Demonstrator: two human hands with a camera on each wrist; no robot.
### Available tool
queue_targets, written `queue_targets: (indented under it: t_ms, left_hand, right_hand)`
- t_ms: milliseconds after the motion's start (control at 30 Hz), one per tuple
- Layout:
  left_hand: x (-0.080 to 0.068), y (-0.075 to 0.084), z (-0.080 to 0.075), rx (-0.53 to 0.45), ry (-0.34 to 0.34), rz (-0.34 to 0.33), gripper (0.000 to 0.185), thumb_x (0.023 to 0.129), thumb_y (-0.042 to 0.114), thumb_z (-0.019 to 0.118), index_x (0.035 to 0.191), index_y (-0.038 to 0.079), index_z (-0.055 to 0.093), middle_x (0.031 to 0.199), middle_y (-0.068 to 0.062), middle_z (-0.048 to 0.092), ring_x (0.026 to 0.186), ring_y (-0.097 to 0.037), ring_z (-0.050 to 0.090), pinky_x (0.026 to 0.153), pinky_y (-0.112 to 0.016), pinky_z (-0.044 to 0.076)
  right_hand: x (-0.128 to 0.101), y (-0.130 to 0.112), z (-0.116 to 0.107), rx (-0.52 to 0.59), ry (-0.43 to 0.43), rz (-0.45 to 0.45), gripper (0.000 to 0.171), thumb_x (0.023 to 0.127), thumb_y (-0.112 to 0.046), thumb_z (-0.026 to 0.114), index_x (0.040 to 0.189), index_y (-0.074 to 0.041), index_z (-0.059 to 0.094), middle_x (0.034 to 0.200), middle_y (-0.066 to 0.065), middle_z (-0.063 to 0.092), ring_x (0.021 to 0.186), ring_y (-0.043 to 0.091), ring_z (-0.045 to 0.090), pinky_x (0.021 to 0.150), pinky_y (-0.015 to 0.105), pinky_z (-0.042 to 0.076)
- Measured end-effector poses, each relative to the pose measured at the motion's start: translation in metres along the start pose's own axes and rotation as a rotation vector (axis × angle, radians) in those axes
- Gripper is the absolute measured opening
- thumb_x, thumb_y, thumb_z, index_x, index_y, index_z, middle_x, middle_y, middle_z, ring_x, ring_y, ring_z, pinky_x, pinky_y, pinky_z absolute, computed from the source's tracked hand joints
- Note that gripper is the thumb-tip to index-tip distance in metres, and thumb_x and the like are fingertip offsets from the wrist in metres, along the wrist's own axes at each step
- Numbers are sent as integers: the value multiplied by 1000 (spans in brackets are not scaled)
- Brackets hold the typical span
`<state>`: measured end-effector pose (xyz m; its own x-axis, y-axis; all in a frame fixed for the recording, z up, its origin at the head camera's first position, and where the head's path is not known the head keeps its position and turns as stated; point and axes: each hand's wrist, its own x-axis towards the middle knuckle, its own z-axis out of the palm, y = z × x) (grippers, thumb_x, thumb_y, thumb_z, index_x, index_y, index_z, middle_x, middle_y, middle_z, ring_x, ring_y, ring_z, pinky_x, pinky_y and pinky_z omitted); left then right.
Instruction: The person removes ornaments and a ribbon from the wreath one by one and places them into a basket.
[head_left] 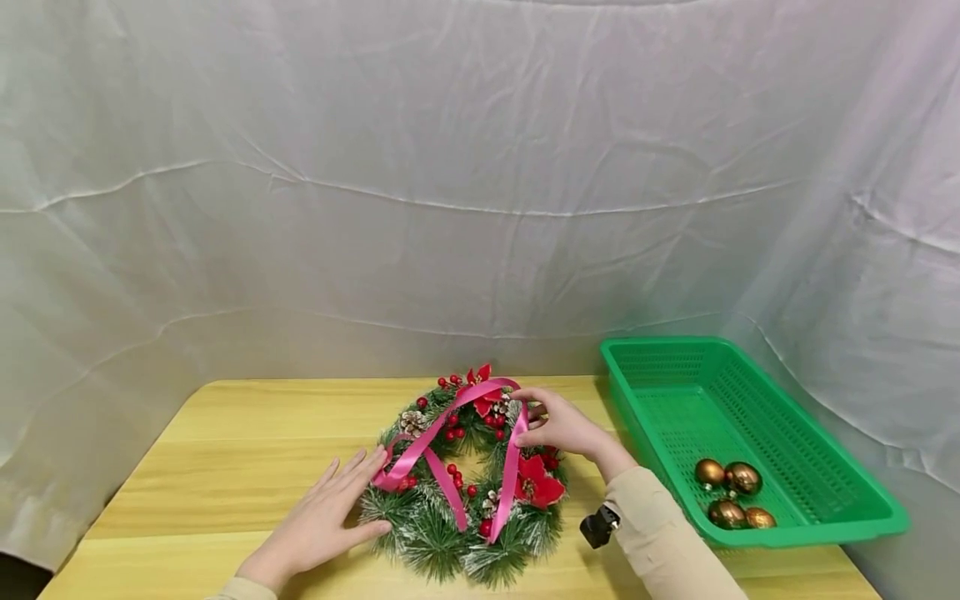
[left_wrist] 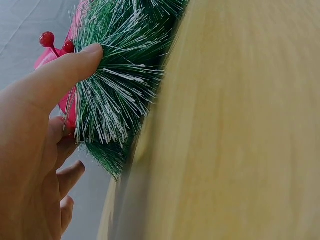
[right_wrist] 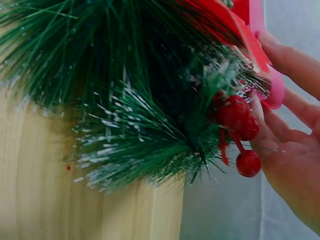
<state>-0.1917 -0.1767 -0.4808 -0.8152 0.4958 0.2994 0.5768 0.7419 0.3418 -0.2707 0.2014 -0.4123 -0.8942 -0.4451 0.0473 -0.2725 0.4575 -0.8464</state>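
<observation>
A green wreath (head_left: pixel 431 546) with frosted needles lies on the table, dressed with red berries (head_left: pixel 454 477), pine cones (head_left: pixel 412 422) and red poinsettia flowers (head_left: pixel 538 483). A pink ribbon (head_left: pixel 426 439) loops over it, its two tails falling across the centre and the lower front. At the wreath's left side rests my left hand (head_left: pixel 322 512), fingers extended to the ribbon; its thumb touches the needles (left_wrist: pixel 112 100) in the left wrist view. My right hand (head_left: pixel 566 429) holds the ribbon at the upper right between thumb and fingers, beside red berries (right_wrist: pixel 232 112).
A green plastic basket (head_left: pixel 795 537) stands at the table's right, with several bronze baubles (head_left: pixel 742 478) in its near end. Grey cloth (head_left: pixel 450 208) hangs behind the wooden table (head_left: pixel 217 467). A small black device (head_left: pixel 597 527) sits at my right wrist.
</observation>
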Motion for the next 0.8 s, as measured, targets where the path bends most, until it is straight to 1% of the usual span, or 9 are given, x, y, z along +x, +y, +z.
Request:
queue_targets:
  t_ms: [67,133,267,300,333,500,600,667,800]
  left_hand:
    - [0,0,0,2,-1,-1,89,84,63,57,152,15,27,156,-3,25,140,-31,25,117,-43,7]
    - [-1,0,1,-2,-4,-3,89,84,63,57,152,14,26,156,-3,25,140,-31,25,118,-42,6]
    - [-1,0,1,-9,-7,-6,88,85,62,56,152,14,26,155,-3,25,140,-31,26,117,-43,6]
    - [-1,0,1,-10,-8,-6,88,85,62,57,152,14,26,156,-3,25,140,-31,26,117,-44,7]
    - [-1,0,1,-10,-8,-5,88,85,62,57,152,14,26,155,-3,25,140,-31,26,117,-45,8]
    - [0,0,1,-8,-8,-1,88,85,61,57,152,14,27,155,-4,25,139,-31,26,117,-46,9]
    - [0,0,0,-11,-11,-5,88,85,61,57,152,13,27,155,-4,26,139,-31,26,116,-48,11]
    - [0,0,0,-12,-12,-8,88,85,61,57,152,14,27,155,-4,26,139,-31,26,115,-50,12]
    - [0,1,1,-7,-1,0,87,85,61,57,151,13,27,155,-5,26,139,-32,27,116,-47,10]
  right_hand:
    - [1,0,1,2,25,0,71,75,-8,81,136,3,46,112,19,57,98,29,59,75,31,57]
    - [1,-1,3,-2,60,0,69,76,-7,80,135,3,47,109,19,59,97,29,60,75,31,57]
    - [2,-2,4,-5,138,-5,62,78,-5,78,134,-1,51,113,17,59,99,30,62,76,32,57]
    - [2,-2,5,0,154,-14,60,79,-4,77,133,-1,52,114,18,59,99,31,62,77,33,57]
    - [0,-7,5,3,169,-22,58,80,-2,76,132,0,52,116,20,58,99,33,62,78,35,57]
    - [-3,-10,4,16,235,-97,51,81,0,74,129,0,56,118,24,57,98,32,63,81,34,56]
    - [-4,-10,6,33,239,-123,50,81,0,73,128,0,57,119,23,59,98,31,63,81,32,56]
    - [-6,-15,8,57,218,-135,49,82,0,73,128,2,57,118,24,59,98,33,63,81,32,56]
    - [-12,-25,13,64,182,-154,45,83,-7,73,125,-2,60,118,21,61,97,30,64,83,28,55]
